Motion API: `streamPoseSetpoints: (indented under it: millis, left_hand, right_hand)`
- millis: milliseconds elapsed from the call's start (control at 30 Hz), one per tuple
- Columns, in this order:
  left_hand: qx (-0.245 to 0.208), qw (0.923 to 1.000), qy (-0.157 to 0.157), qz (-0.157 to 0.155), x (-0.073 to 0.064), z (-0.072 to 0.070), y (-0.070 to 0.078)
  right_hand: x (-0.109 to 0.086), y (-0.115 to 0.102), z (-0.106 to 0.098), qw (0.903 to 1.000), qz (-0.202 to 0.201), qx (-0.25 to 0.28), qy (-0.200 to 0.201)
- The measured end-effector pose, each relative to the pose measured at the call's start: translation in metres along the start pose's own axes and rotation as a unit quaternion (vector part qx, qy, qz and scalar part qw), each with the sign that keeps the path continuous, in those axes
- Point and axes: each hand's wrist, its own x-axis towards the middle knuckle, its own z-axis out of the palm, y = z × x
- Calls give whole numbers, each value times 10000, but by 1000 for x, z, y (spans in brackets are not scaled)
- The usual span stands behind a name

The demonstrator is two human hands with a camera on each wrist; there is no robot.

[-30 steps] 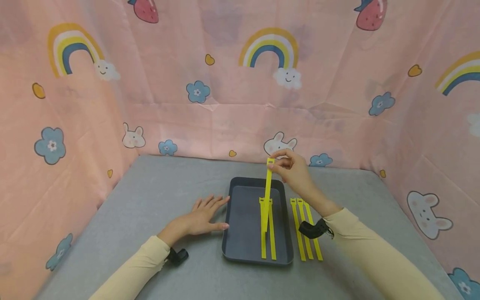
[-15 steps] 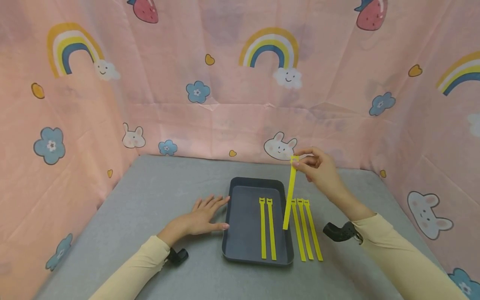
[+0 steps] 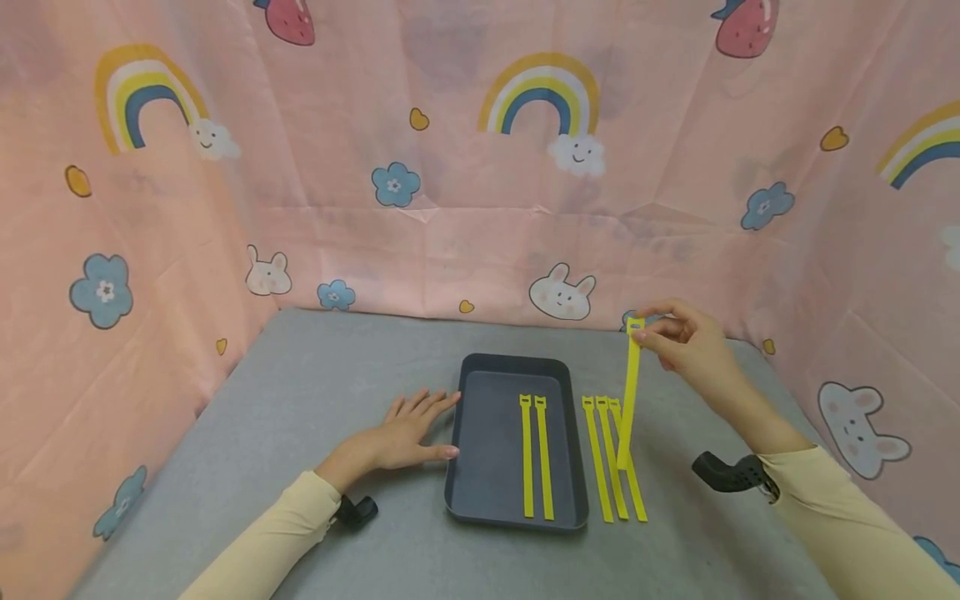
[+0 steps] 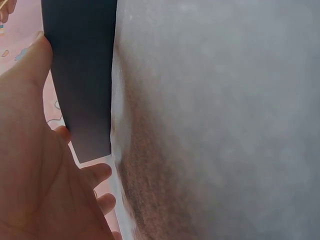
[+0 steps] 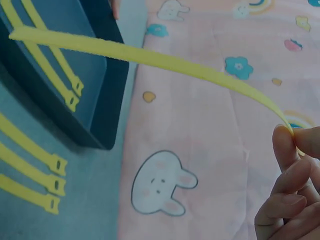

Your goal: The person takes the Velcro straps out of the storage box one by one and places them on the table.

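My right hand (image 3: pixel 693 350) pinches a yellow cable tie (image 3: pixel 629 400) by its slotted head, between thumb and index finger. The strap hangs down in front of the three yellow cable ties (image 3: pixel 600 458) that lie side by side on the table, right of the tray. In the right wrist view the held cable tie (image 5: pixel 170 62) bows in a long curve from the fingertips. Two more cable ties (image 3: pixel 527 458) lie parallel inside the dark grey tray (image 3: pixel 480 508), in its right half. My left hand (image 3: pixel 401 437) has its fingers spread, with index fingertip and thumb touching the tray's left wall (image 4: pixel 85 90).
The grey table (image 3: pixel 322 367) is bounded behind and at both sides by a pink printed curtain (image 3: pixel 450 250). Each wrist carries a black camera mount, one of them the right mount (image 3: pixel 727 472).
My right hand has carried the held cable tie rightward, from above the tray to above the ties on the table. My left hand has stayed put against the tray.
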Motion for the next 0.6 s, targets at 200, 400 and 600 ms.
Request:
streamPoseSetpoints:
  millis: [200,400,600]
  left_hand:
    - [-10,10000,-22,56,-1,-1,0]
    - [-50,9999,28,92,-1,-1,-1]
    - [-31,9999,25,106,0,1,-2]
  right_hand:
    - [-9,18,-13,9996,127,-90,-229]
    - [-21,37,-21,9978,487,-8,-460]
    - [-29,54,-25,9926,895,-135,-814]
